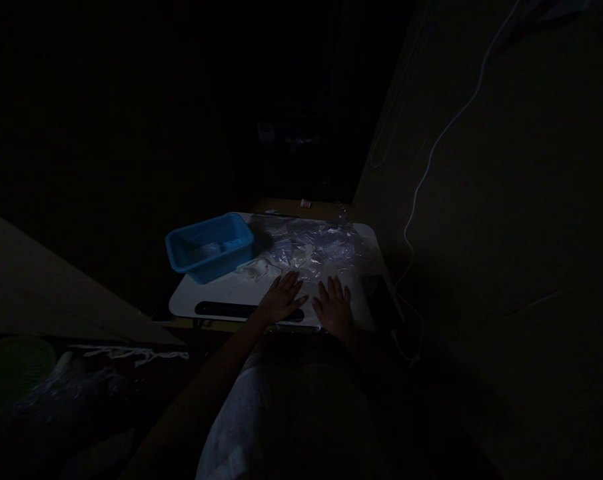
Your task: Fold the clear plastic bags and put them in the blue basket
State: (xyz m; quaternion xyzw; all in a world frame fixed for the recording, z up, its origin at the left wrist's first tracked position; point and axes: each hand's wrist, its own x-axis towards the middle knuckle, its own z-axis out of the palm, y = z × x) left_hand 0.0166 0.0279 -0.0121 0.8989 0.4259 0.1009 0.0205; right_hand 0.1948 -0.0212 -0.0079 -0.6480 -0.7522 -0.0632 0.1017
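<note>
My left hand (282, 297) lies flat with fingers spread near the front edge of a small white table (208, 291). Beside it, my right hand (335, 308) rests palm down, its fingers apart too. Neither hand holds anything. Just beyond the fingertips spreads a heap of clear, crinkled plastic bags (326, 247). A crumpled white cloth or wrapper (256, 269) sits left of the heap; the dim light hides which. At the table's left stands a blue plastic basin (216, 269) with something pale inside that I cannot make out.
A dark slot (226, 309) runs along the table's front edge. Some flat dark thing (378, 297) lies at the right side. A white cable (428, 163) hangs down the right wall. On the floor at left are a green round object (16, 370) and plastic. The room is very dark.
</note>
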